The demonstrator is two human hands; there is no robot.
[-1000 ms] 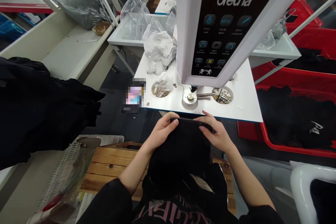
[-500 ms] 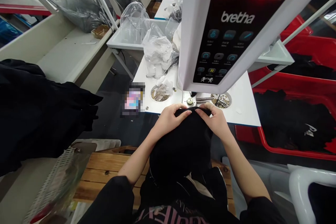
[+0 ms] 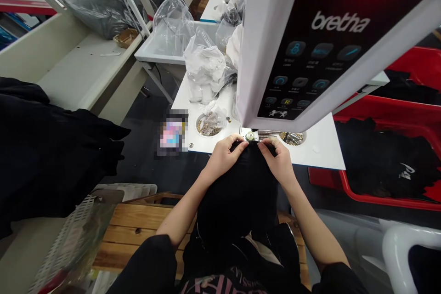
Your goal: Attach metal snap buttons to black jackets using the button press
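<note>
A black garment (image 3: 241,188) lies stretched from my lap to the front edge of the white machine table (image 3: 317,149). My left hand (image 3: 223,156) pinches its top edge on the left. My right hand (image 3: 277,158) pinches the same edge on the right. Both hands sit just in front of the round metal die (image 3: 250,136) under the white press head (image 3: 303,46) marked bretha. A round recess with small brass parts (image 3: 206,126) lies left of the die. Another recess (image 3: 292,137) with metal parts lies right of it.
Crumpled plastic bags (image 3: 205,69) crowd the back of the table. Red crates (image 3: 389,156) with black clothes stand to the right. A black cloth pile (image 3: 48,147) lies at left, a white basket (image 3: 76,234) and a wooden stool (image 3: 141,229) below it. A white chair (image 3: 406,248) is at lower right.
Both hands have carried the garment's top edge forward from in front of the table onto its front edge, close to the die. The view has tilted down a little.
</note>
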